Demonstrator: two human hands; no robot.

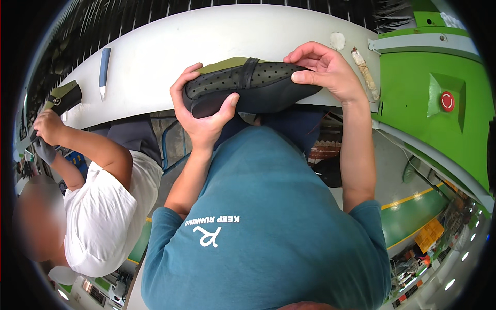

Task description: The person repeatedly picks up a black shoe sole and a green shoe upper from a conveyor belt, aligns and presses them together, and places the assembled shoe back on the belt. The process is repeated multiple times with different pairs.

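A dark shoe (272, 88) with a dotted upper, a black strap and an olive-green top piece lies on its side between my hands, over the near edge of the white table. My left hand (201, 111) is wrapped round its heel end, thumb against the black sole. At the pointed toe end, my right hand (326, 71) has its thumb and fingers on either side of the tip. Right of that hand lies a worn, tape-wrapped stick (365, 75), with a pale round patch (337, 41) beside it on the table.
A blue-handled knife (104, 74) lies on the white table (155, 46) to the left. Beyond it a co-worker in a white shirt (111, 212) holds another dark shoe (67, 98). A green machine with a red stop button (447, 102) borders the table's right end.
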